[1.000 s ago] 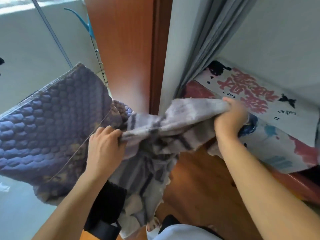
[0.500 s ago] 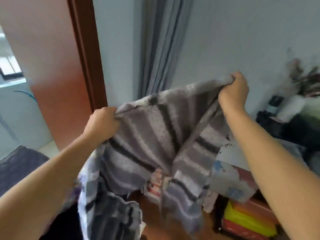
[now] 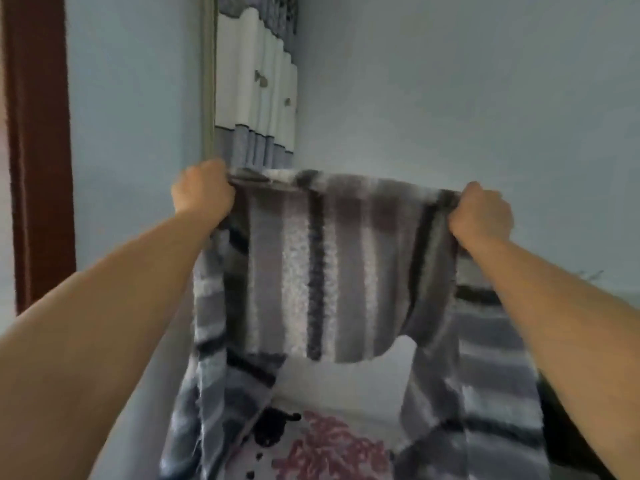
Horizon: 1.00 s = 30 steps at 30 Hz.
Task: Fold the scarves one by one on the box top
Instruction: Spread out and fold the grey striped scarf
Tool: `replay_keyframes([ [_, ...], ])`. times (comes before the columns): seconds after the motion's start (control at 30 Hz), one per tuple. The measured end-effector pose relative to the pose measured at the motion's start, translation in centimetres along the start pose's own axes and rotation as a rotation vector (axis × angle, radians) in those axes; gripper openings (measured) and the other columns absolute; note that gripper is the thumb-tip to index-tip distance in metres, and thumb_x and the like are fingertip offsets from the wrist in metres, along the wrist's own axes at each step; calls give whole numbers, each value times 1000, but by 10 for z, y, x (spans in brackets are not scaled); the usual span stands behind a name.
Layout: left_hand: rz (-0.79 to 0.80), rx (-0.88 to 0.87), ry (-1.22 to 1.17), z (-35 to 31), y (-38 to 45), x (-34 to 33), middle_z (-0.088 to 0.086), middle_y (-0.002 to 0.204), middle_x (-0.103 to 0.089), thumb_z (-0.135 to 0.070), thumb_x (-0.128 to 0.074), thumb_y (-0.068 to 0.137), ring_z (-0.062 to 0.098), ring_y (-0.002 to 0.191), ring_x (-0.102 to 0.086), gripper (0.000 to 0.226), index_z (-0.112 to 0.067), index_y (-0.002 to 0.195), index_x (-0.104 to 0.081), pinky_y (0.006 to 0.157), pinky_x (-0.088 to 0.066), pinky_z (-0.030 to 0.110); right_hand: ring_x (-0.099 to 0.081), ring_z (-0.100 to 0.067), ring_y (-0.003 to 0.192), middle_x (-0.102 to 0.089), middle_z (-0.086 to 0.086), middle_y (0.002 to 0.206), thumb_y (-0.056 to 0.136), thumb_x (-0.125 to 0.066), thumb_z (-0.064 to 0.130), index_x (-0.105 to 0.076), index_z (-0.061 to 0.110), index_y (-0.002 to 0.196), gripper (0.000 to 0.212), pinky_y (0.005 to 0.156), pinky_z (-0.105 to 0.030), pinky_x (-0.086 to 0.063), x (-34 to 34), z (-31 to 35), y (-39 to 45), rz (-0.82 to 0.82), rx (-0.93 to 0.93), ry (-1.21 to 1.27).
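A grey scarf (image 3: 332, 271) with dark and white stripes hangs spread out in the air in front of me. My left hand (image 3: 202, 194) grips its top edge at the left corner. My right hand (image 3: 481, 214) grips the top edge at the right, with cloth bunched in the fist. Both arms are stretched forward and up. The scarf's long ends drop down on both sides, past the bottom of the view. Below it shows part of the white box top (image 3: 332, 441) with a pink and black print.
A pale blue wall (image 3: 450, 98) is straight ahead. A white and grey curtain (image 3: 256, 95) hangs in the corner behind the scarf. A dark brown door frame (image 3: 38, 150) runs down the left edge.
I have lifted the scarf higher and pulled its top edge straight and level between both hands. My view has tilted up, away from the door and the quilt toward the wall.
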<state>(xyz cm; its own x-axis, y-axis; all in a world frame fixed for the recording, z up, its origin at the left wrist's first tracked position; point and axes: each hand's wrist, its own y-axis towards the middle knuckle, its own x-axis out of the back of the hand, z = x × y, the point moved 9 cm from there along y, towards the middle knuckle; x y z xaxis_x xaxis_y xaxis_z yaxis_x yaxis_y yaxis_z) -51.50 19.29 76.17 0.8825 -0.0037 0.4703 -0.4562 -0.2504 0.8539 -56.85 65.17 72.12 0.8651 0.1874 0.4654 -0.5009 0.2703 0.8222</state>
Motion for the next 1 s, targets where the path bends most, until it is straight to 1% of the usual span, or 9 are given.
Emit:
replay_keyframes([
  [0.13, -42, 4, 19, -42, 38, -18, 26, 107, -66, -12, -53, 86, 47, 101, -62, 22, -10, 107, -62, 81, -51, 47, -60, -50, 97, -60, -30, 105, 89, -52, 1, -56, -1, 111, 23, 79, -45, -50, 29, -43, 57, -152, -45, -9],
  [0.33, 217, 38, -65, -70, -36, -160, 26, 114, -64, -16, -54, 87, 47, 106, -62, 26, -11, 111, -61, 85, -51, 49, -62, -47, 73, -60, -28, 88, 86, -53, -6, -53, 0, 106, 21, 57, -38, -34, -15, -110, 4, -201, 153, -159],
  [0.43, 441, 91, -186, -59, -132, -260, 22, 107, -69, -26, -50, 79, 45, 99, -64, 34, -17, 108, -65, 84, -56, 50, -61, -40, 56, -62, -23, 81, 69, -68, -5, -57, 1, 104, 37, 46, -29, -30, -98, -159, -92, 50, 290, -280],
  [0.57, 816, -82, -150, -54, -290, -372, 15, 102, -68, -23, -54, 86, 39, 92, -63, 3, -22, 89, -56, 75, -54, 43, -58, -29, 45, -62, -13, 71, 63, -84, 9, -59, 5, 108, 52, 37, -32, -43, -209, -223, -264, 551, 494, -503],
  [0.63, 987, -188, -111, -52, -366, -407, 9, 111, -67, -24, -55, 89, 34, 98, -64, 11, -25, 99, -58, 79, -54, 40, -69, -28, 83, -65, -12, 107, 85, -70, 18, -47, 12, 134, 55, 58, -37, -52, -240, -265, -332, 855, 390, -672],
  [0.7, 1115, -317, -67, -51, -434, -432, 4, 123, -62, -20, -53, 91, 28, 109, -62, 28, -27, 118, -56, 85, -54, 38, -49, -31, 127, -44, -12, 143, 96, -51, 21, -28, 17, 151, 60, 93, -38, -48, -254, -313, -390, 1083, 129, -843],
  [0.77, 1199, -412, -38, -49, -486, -446, 1, 128, -57, -14, -53, 92, 25, 115, -58, 37, -25, 127, -54, 89, -52, 38, -24, -42, 144, -20, -17, 158, 93, -54, 27, -16, 13, 156, 74, 114, -50, -31, -267, -336, -446, 1372, -77, -902],
  [0.87, 1260, -463, -90, -49, -529, -454, -2, 124, -57, -15, -54, 93, 21, 111, -57, 29, -26, 120, -56, 87, -53, 35, 0, -42, 151, 4, -15, 166, 90, -65, 42, -3, 18, 160, 96, 122, -51, -16, -308, -296, -504, 1714, -189, -584],
  [1.0, 1223, -367, -247, -60, -529, -456, -3, 108, -59, -29, -56, 92, 22, 102, -60, 10, -26, 102, -55, 78, -52, 34, 18, -21, 150, 19, 8, 164, 73, -68, 73, 19, 36, 155, 125, 124, -50, -4, -365, -162, -537, 1621, -82, 23],
])
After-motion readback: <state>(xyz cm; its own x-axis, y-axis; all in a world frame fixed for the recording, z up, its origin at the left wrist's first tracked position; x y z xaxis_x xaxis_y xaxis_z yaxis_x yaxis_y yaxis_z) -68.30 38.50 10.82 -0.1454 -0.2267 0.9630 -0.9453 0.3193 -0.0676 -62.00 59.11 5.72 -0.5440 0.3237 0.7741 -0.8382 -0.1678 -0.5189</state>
